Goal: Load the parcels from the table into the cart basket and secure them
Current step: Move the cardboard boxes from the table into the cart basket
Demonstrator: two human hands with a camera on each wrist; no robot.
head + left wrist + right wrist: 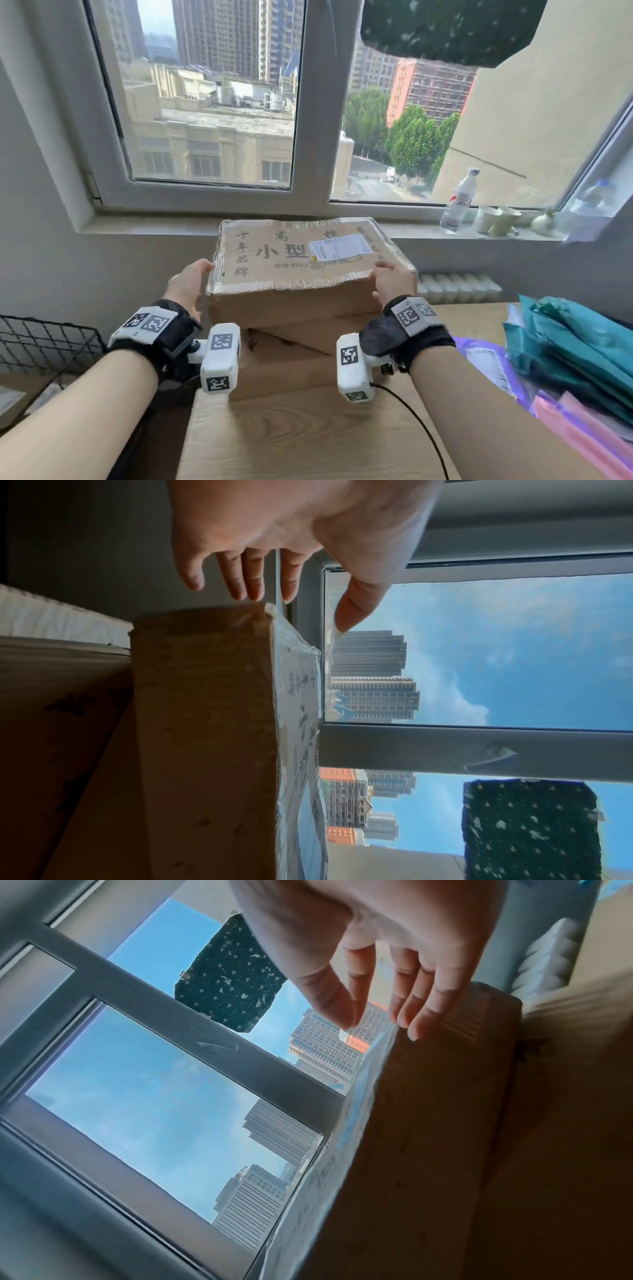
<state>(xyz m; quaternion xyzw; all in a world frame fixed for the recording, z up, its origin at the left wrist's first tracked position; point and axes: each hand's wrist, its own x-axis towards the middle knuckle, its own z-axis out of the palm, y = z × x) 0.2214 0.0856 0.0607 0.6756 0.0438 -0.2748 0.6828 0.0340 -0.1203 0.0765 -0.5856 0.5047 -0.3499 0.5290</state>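
Fingers [240, 585] of both hands, straight and gripping nothing, flank the top box [301, 263] stacked on the bench [308, 438]; stiff, taped cardboard, probably slick, best clamped at its short sides.

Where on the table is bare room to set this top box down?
Bare wood lies in front of the box stack, between the forearms, to the table's near edge. The right side is crowded with poly mailers.

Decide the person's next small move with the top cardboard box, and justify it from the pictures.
Probably close both hands on the top box: the left hand and right hand flank its ends with straight fingers, no grip yet, and the wire basket waits at left.
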